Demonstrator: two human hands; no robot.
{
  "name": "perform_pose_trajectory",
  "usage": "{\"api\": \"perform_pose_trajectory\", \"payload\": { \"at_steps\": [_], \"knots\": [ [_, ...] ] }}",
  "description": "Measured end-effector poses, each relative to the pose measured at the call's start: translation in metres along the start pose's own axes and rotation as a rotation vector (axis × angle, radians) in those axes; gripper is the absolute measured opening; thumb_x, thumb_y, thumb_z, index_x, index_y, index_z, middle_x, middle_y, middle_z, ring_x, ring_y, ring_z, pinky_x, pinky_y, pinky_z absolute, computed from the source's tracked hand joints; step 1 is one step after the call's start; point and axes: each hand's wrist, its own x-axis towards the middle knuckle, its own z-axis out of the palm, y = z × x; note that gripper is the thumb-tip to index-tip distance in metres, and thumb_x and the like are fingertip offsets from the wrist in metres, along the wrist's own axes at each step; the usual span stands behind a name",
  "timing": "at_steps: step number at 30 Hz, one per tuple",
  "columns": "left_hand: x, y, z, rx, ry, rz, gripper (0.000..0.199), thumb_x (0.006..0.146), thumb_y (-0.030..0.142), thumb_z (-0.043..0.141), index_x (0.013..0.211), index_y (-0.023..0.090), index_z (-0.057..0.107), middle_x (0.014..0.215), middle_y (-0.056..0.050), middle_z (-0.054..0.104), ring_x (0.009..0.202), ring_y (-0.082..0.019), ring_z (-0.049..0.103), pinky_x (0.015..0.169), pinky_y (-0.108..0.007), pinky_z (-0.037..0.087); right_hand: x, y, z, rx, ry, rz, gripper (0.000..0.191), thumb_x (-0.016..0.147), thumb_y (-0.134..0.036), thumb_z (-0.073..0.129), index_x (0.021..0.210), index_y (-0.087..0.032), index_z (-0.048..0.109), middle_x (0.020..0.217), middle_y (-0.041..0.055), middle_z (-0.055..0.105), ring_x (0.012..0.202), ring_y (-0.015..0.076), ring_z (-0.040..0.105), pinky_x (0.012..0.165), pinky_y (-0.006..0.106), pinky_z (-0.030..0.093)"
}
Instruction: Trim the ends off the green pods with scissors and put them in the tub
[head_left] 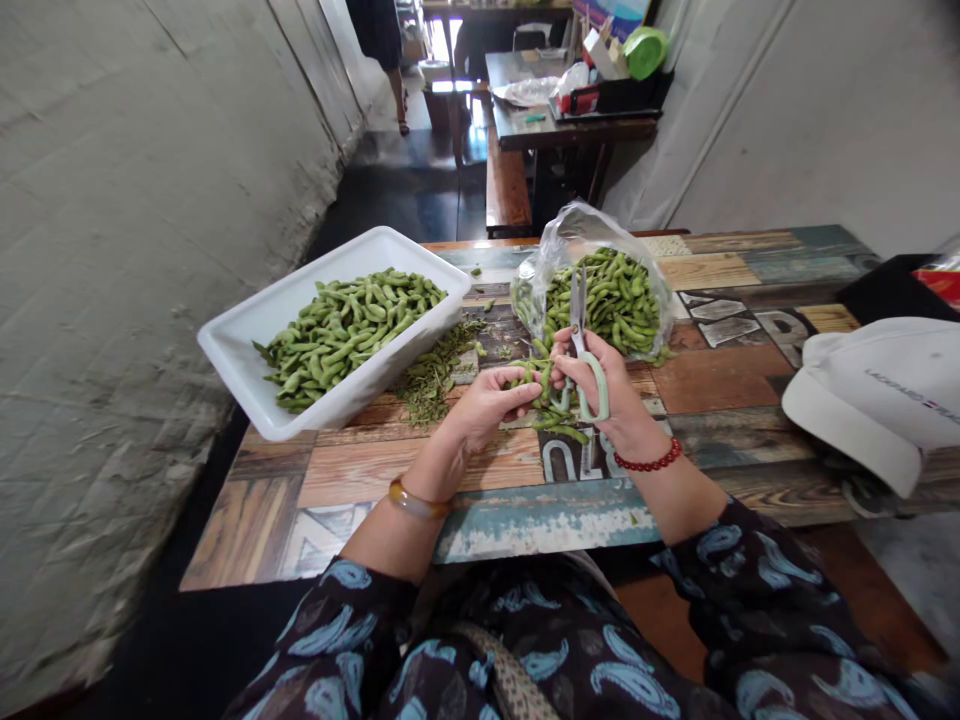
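Observation:
My left hand (491,405) is closed on a few green edamame pods (536,375). Close beside it, my right hand (600,375) holds a pair of scissors (594,385) with pale green handles, the blades pointing away from me; its fingertips are at the same pods. Several loose pods (562,430) lie on the table under my hands. Behind them a clear plastic bag (559,235) lies open with a heap of edamame (611,295) in it. To the left stands a white plastic tub (225,345) holding many pods (360,330).
Stem trimmings (431,375) are piled between tub and bag on the patchwork wooden table (360,470). A white cap (885,390) lies at the right. Beyond are a bench (508,185), another table (517,125) with a green bowl (645,52), and a person's leg (397,95).

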Motion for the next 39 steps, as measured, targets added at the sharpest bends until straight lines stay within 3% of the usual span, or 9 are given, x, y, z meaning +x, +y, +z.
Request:
{"api": "perform_pose_trajectory", "payload": {
  "at_steps": [6,10,15,18,29,35,39],
  "knots": [
    [0.0,-0.001,0.0,-0.019,0.019,0.042,0.036,0.067,0.042,0.083,0.076,0.014,0.061,0.061,0.003,0.057,0.047,-0.003,0.041,0.044,-0.017,0.023,0.003,0.007,-0.003,-0.089,-0.011,-0.055,0.033,0.073,-0.037,0.073,0.099,-0.022,0.059,0.084,-0.0032,0.059,0.059,0.0085,0.057,0.055,0.022,0.05],
    [-0.001,0.006,-0.005,-0.059,0.096,0.095,0.038,0.068,0.042,0.081,0.078,0.015,0.057,0.074,-0.002,0.067,0.047,-0.003,0.043,0.043,-0.017,0.024,0.007,0.004,-0.017,-0.355,-0.031,-0.208,0.037,0.078,-0.04,0.071,0.109,-0.022,0.062,0.086,-0.0015,0.061,0.064,0.0105,0.057,0.061,0.025,0.051],
    [-0.003,0.017,-0.019,-0.109,0.271,0.191,0.041,0.066,0.04,0.082,0.09,0.015,0.062,0.073,-0.001,0.068,0.046,-0.003,0.042,0.041,-0.017,0.022,0.008,-0.007,-0.036,-0.807,-0.225,-0.444,0.046,0.074,-0.041,0.079,0.112,-0.02,0.065,0.098,0.0066,0.065,0.082,0.0205,0.061,0.073,0.034,0.053],
    [-0.003,0.019,-0.024,-0.154,0.3,0.225,0.041,0.066,0.04,0.081,0.093,0.014,0.064,0.075,-0.001,0.068,0.046,-0.003,0.04,0.041,-0.017,0.02,0.008,-0.006,-0.043,-0.96,-0.354,-0.464,0.045,0.075,-0.038,0.079,0.114,-0.019,0.065,0.104,0.0089,0.066,0.091,0.0243,0.064,0.081,0.037,0.053],
    [-0.004,0.011,-0.025,0.196,0.138,0.182,0.034,0.078,0.045,0.072,0.074,0.011,0.066,0.065,-0.002,0.062,0.047,-0.004,0.037,0.045,-0.019,0.024,0.007,-0.001,-0.036,-0.972,-0.469,-0.455,0.048,0.078,-0.04,0.077,0.118,-0.017,0.063,0.104,0.0096,0.066,0.091,0.0245,0.064,0.081,0.038,0.053],
    [-0.004,0.012,-0.026,0.182,0.109,0.155,0.033,0.075,0.044,0.074,0.074,0.011,0.066,0.065,-0.002,0.063,0.046,-0.004,0.038,0.044,-0.019,0.025,0.007,0.003,-0.035,-0.961,-0.483,-0.509,0.052,0.078,-0.041,0.078,0.122,-0.02,0.062,0.105,0.0092,0.065,0.089,0.0235,0.063,0.079,0.036,0.052],
    [-0.005,0.013,-0.025,0.136,0.092,0.131,0.033,0.074,0.043,0.075,0.073,0.011,0.066,0.065,-0.002,0.063,0.045,-0.004,0.038,0.043,-0.019,0.024,0.008,0.006,-0.033,-0.96,-0.473,-0.539,0.053,0.078,-0.043,0.078,0.121,-0.018,0.063,0.096,0.0077,0.064,0.08,0.0211,0.061,0.074,0.035,0.052]
  ]
}}
